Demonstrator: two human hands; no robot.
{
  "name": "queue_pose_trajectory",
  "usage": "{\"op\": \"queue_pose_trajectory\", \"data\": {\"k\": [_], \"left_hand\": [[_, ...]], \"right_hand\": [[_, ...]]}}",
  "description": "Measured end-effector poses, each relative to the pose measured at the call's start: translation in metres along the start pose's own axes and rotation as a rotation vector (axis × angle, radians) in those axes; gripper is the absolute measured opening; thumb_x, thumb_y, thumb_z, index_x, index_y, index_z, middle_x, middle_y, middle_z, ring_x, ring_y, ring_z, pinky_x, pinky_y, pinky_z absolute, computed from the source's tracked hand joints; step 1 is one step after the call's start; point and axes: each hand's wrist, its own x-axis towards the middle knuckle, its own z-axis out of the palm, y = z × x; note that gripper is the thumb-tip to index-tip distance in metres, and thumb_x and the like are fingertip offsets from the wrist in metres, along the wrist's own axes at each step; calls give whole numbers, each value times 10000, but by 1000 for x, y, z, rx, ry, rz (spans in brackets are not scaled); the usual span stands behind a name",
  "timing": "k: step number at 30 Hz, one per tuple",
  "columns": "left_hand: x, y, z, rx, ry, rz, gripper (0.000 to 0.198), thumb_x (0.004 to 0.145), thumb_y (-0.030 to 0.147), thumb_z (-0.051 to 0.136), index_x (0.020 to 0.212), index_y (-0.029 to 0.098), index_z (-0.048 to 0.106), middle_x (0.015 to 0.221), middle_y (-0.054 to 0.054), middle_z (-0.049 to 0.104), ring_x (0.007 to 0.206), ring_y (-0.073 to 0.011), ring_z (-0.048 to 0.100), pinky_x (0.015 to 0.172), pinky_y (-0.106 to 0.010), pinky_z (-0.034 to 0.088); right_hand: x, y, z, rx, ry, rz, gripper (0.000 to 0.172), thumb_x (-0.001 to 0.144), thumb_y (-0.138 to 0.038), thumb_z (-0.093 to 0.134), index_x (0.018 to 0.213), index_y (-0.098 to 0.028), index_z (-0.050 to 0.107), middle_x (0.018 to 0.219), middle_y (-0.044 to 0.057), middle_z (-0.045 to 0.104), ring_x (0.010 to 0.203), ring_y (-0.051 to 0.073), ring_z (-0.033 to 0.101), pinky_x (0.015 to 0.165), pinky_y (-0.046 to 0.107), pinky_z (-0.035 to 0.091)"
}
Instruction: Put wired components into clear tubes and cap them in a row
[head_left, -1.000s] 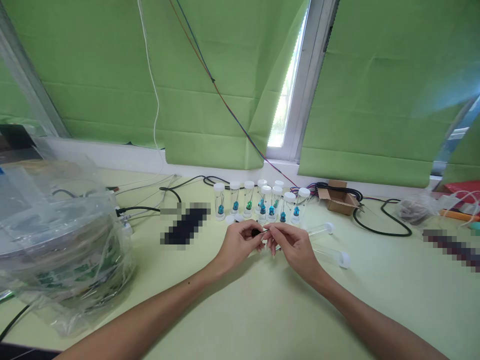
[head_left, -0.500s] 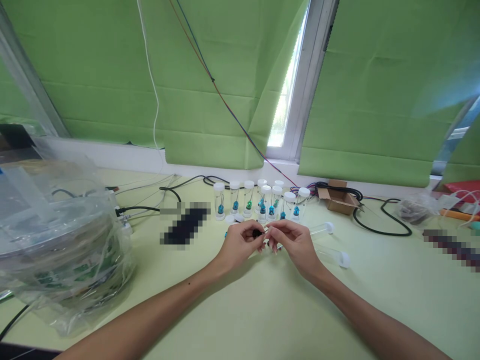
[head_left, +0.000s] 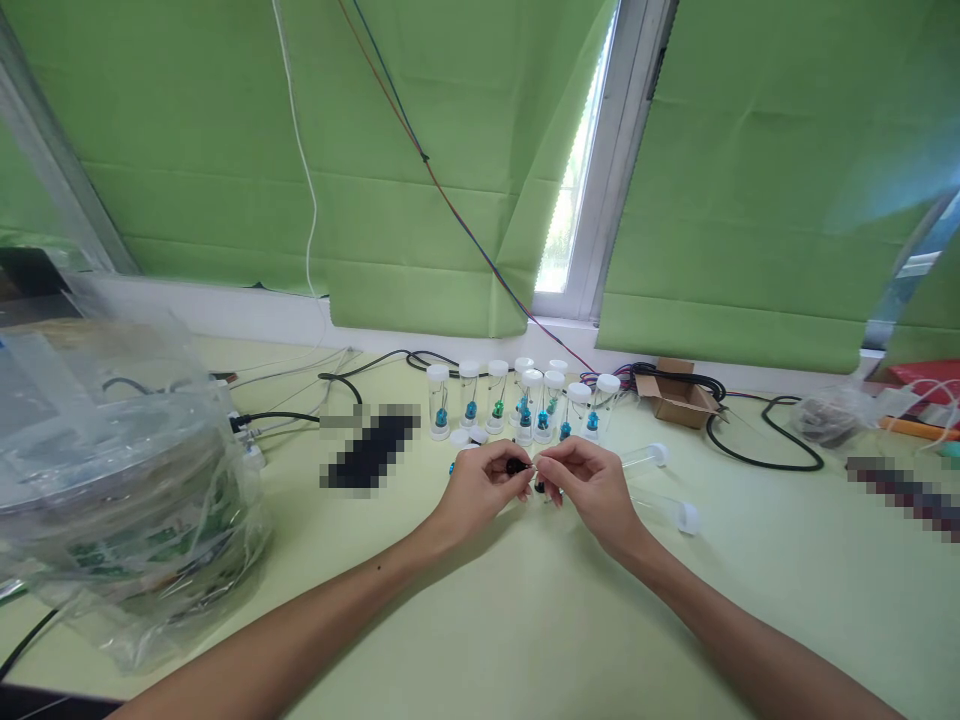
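My left hand (head_left: 484,487) pinches a small black rounded piece (head_left: 514,466) between thumb and fingers. Close against it, my right hand (head_left: 586,482) has its thumb and fingertips pressed together at the piece's thin end; what they grip is too small to name. A second dark bit (head_left: 539,487) shows below the right fingertips. Just behind the hands stand several clear tubes with white caps (head_left: 496,395), each with a small blue or green flower-like piece inside. Two clear tubes lie on their sides by my right hand, one with a white cap (head_left: 688,518). White caps (head_left: 466,437) rest behind my left hand, partly hidden.
A large plastic-wrapped round object (head_left: 127,480) takes up the table's left side. An open cardboard box (head_left: 679,395) stands at the back right beside black cable (head_left: 780,465). A blurred dark object (head_left: 373,450) lies left of the hands. Green blinds (head_left: 450,250) hang behind.
My right fingertips have shifted slightly, and a little more of the dark bit beneath them shows. The left hand keeps its pinch on the black piece.
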Motion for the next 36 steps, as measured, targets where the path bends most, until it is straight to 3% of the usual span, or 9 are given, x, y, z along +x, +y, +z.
{"op": "queue_pose_trajectory", "data": {"k": [18,25,36], "left_hand": [[-1,3,0,266,34,161,102,831,232,632,861,155,692,766,-40,693,702,-157,645,671,-263,535],[-3,5,1,102,16,77,204,870,292,596,980,150,694,884,-78,722,800,-196,701,774,-314,584],[2,0,3,-280,-9,-9,266,886,381,591,967,151,696,1001,-79,702,979,-235,679,906,-389,572]], "right_hand": [[-2,2,-1,-66,4,-5,348,855,-405,662,607,-170,596,565,7,613,448,98,523,421,221,402],[2,6,-3,-21,40,-4,347,874,-423,635,640,-168,608,587,13,627,449,105,537,408,220,406],[1,6,-1,0,78,-17,328,877,-426,633,681,-164,623,584,6,613,460,105,535,420,223,412]]}}
